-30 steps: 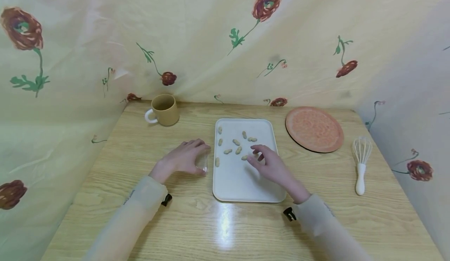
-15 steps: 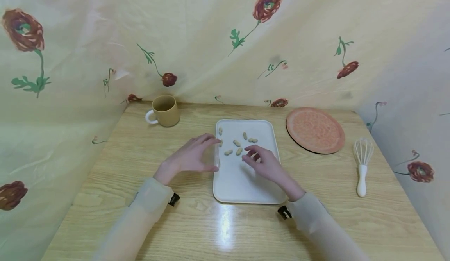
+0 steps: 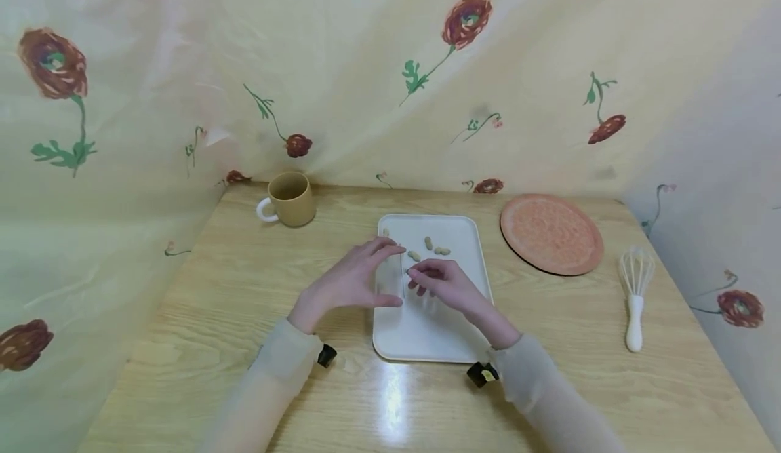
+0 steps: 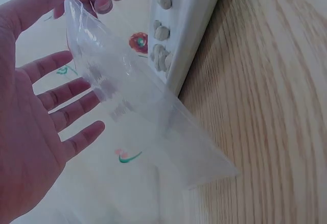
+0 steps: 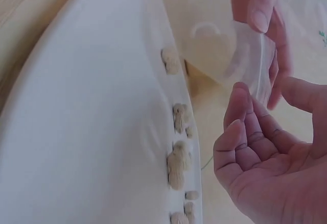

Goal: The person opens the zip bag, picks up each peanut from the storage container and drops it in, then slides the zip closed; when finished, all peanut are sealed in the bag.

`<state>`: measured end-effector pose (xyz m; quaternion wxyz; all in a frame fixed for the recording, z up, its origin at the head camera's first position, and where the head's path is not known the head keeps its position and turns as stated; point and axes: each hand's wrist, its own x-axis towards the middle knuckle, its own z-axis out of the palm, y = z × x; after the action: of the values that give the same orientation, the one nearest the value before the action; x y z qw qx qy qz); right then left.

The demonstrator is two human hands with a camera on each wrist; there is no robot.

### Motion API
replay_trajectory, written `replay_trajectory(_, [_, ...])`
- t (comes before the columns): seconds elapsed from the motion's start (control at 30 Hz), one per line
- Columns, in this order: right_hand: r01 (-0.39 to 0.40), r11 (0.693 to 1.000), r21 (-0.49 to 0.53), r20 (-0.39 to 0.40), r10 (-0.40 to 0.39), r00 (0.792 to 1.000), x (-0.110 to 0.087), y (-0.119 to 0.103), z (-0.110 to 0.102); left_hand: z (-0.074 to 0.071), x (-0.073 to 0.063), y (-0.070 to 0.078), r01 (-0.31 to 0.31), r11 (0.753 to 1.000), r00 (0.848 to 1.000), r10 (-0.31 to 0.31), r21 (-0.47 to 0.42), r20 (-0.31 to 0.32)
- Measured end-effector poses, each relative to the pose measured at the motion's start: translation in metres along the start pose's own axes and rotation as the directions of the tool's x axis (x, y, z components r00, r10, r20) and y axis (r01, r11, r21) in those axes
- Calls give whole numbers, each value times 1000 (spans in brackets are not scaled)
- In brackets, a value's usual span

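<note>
My left hand [image 3: 348, 280] holds a clear plastic bag [image 4: 133, 96] over the left side of a white tray [image 3: 421, 341], thumb and fingers spread at the bag's far edge. Several peanuts [image 3: 428, 243] in their shells lie on the tray; some are hidden behind the bag and hands. My right hand [image 3: 448, 287] is over the tray's middle, close to the bag's edge. In the right wrist view its fingers [image 5: 237, 99] curve loosely, the thumb apart from them and nothing visible between. Whether they touch the bag is unclear.
A tan mug [image 3: 293, 202] with a white handle stands at the back left of the wooden table [image 3: 342, 405]. A round pink mat [image 3: 552, 234] and a white whisk [image 3: 635, 304] lie to the right. Flowered cloth [image 3: 366, 87] hangs behind.
My left hand has moved right with the bag, from beside the tray to over it. My right hand has moved slightly left, its fingers drawing closer together near the bag.
</note>
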<state>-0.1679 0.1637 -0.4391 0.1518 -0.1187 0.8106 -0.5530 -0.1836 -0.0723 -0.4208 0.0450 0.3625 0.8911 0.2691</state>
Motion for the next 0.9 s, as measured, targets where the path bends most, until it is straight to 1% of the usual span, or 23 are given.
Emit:
replay_trajectory(0.1, [-7,999,32,-4,7,1000,1,-1,2,4,2,2,-33,999,999,33,16,-19])
replay_trajectory(0.2, [-4,998,64,-16,5,1000,3,-1,5,8,5,3,-51,998,998,52,34,-25])
replay_trajectory(0.4, [14,996,85,-51,-10,999,6,-1,9,13,7,4,-32,998,999,34,62,-32])
replay_trajectory(0.57, [11,994,106,-75,-3,997,7,-2,11,16,9,3,-28,996,998,32,80,-46])
replay_trajectory(0.67, [3,993,115,-83,7,997,7,-4,11,18,9,3,-24,998,998,27,63,-51])
replay_trajectory(0.8, [-14,993,121,-89,25,996,6,-5,10,17,9,3,8,1000,998,-7,17,-55])
replay_trajectory(0.9, [-16,991,131,-98,29,995,7,-6,8,17,11,2,25,1000,996,-27,-17,-89])
